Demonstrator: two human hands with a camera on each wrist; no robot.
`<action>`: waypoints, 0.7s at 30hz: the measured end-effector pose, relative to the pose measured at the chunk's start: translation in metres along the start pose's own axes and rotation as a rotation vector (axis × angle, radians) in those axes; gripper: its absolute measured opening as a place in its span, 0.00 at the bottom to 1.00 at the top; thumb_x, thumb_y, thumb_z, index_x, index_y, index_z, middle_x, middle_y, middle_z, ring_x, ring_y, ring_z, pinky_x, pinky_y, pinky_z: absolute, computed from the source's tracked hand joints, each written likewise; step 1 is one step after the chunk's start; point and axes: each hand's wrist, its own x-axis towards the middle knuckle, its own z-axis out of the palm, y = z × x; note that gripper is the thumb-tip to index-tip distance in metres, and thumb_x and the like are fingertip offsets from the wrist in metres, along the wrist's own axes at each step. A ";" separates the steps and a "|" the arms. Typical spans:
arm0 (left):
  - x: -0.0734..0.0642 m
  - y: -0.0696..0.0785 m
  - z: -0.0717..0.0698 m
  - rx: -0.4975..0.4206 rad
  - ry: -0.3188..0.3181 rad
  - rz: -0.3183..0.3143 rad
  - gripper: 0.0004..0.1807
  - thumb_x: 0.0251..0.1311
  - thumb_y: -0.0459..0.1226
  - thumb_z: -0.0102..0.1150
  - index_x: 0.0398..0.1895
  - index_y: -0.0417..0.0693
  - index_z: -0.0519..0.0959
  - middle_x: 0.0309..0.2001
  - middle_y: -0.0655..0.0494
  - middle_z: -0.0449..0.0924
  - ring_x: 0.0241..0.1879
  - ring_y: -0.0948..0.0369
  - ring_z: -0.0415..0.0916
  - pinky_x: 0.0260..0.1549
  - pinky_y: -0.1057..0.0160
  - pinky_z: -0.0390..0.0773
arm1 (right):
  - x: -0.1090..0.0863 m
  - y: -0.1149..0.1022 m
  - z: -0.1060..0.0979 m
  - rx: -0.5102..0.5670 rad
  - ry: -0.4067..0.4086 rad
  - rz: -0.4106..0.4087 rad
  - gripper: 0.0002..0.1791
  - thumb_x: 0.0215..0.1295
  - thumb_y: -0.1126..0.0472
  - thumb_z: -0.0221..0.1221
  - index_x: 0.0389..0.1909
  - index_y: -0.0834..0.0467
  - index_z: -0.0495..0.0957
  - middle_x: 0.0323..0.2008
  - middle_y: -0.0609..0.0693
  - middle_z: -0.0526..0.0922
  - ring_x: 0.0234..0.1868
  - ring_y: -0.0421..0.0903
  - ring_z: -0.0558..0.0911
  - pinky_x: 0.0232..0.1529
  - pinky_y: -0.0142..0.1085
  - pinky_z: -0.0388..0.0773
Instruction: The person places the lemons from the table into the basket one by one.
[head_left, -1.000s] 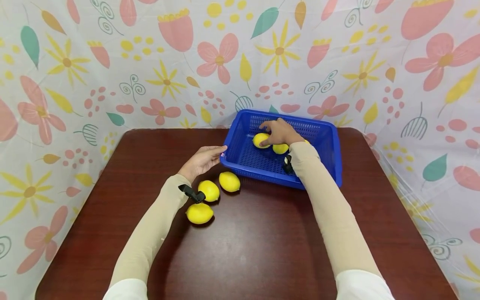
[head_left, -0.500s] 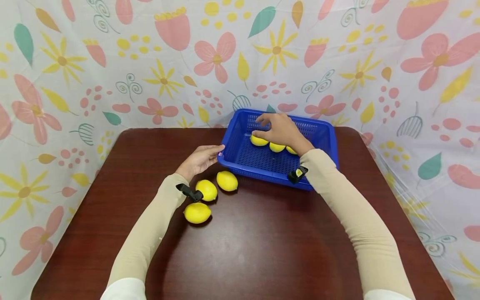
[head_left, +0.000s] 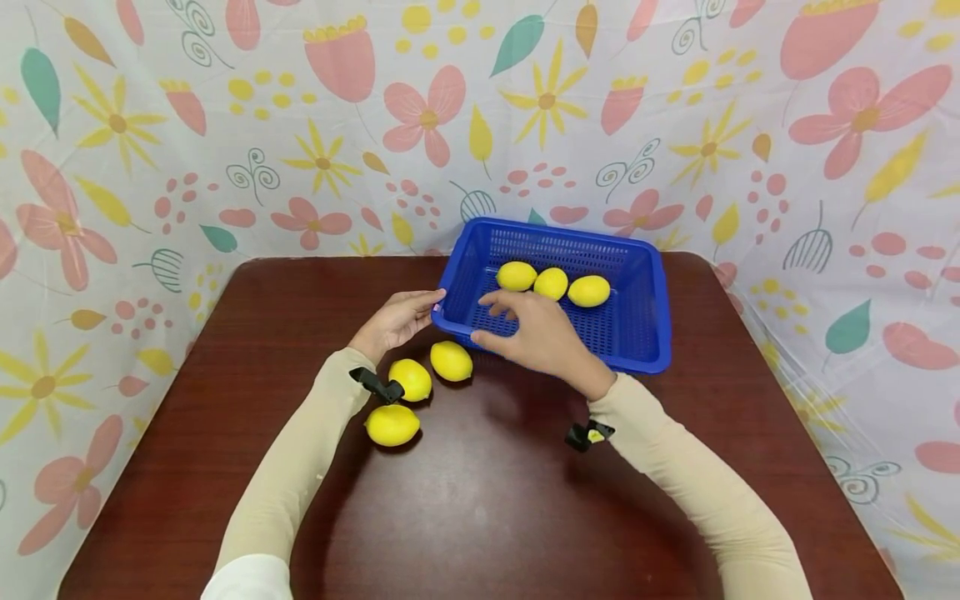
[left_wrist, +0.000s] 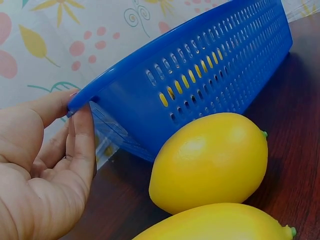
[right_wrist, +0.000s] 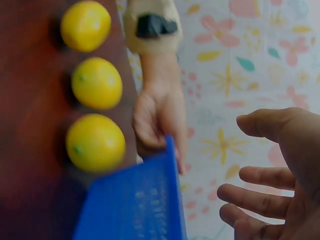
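A blue perforated plastic basket (head_left: 645, 333) stands at the back of the table with three yellow lemons (head_left: 588, 291) in a row inside. My left hand (head_left: 397, 323) pinches the basket's left corner; the left wrist view shows thumb and fingers on the rim (left_wrist: 125, 62). Over the basket's front edge hovers my right hand (head_left: 536, 333), fingers spread and slightly bent, holding nothing. Three more lemons lie on the table beside the left wrist: one nearest the basket (head_left: 452, 362), a middle lemon (head_left: 410, 380) and a front lemon (head_left: 392, 426).
The dark brown wooden table (head_left: 480, 517) reaches back to a flower-printed curtain (head_left: 300, 125) that hangs behind and at both sides. A black camera strap (head_left: 375, 385) circles the left wrist, and another camera (head_left: 588, 434) sits at the right wrist.
My right hand has moved from above the lemons inside the basket toward its front edge, uncovering all three. My left hand keeps its hold on the corner.
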 end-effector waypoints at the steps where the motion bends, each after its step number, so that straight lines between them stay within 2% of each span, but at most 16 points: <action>1: 0.000 0.000 0.000 0.001 -0.003 -0.001 0.08 0.72 0.37 0.60 0.37 0.43 0.84 0.29 0.57 0.82 0.30 0.66 0.78 0.35 0.73 0.81 | -0.004 -0.003 0.004 -0.004 0.003 0.000 0.29 0.62 0.41 0.70 0.58 0.53 0.82 0.44 0.49 0.88 0.44 0.48 0.86 0.44 0.44 0.84; 6: 0.000 0.000 -0.001 -0.004 -0.009 0.002 0.09 0.73 0.37 0.60 0.35 0.44 0.84 0.28 0.57 0.82 0.29 0.67 0.78 0.35 0.73 0.81 | -0.023 -0.013 0.024 -0.015 0.020 -0.023 0.29 0.60 0.43 0.71 0.58 0.54 0.82 0.43 0.50 0.88 0.42 0.48 0.86 0.40 0.43 0.84; 12: -0.002 0.000 0.000 -0.005 -0.005 0.005 0.09 0.72 0.38 0.61 0.34 0.44 0.85 0.28 0.57 0.81 0.29 0.67 0.78 0.34 0.73 0.81 | -0.037 -0.016 0.049 -0.048 0.013 -0.038 0.30 0.59 0.43 0.72 0.57 0.55 0.83 0.39 0.46 0.87 0.38 0.42 0.83 0.36 0.38 0.82; 15: -0.002 0.000 0.000 0.001 -0.004 0.005 0.09 0.72 0.38 0.61 0.35 0.44 0.85 0.28 0.57 0.81 0.29 0.66 0.77 0.35 0.73 0.81 | -0.041 -0.015 0.060 -0.052 -0.001 -0.019 0.30 0.58 0.43 0.73 0.57 0.56 0.83 0.39 0.47 0.87 0.38 0.44 0.84 0.35 0.40 0.82; 21: -0.001 -0.001 0.000 0.001 0.002 0.006 0.09 0.72 0.38 0.62 0.34 0.44 0.84 0.28 0.57 0.81 0.29 0.66 0.77 0.34 0.73 0.81 | -0.042 -0.012 0.076 -0.145 -0.049 0.041 0.35 0.59 0.41 0.72 0.63 0.56 0.79 0.37 0.51 0.86 0.35 0.46 0.82 0.29 0.41 0.80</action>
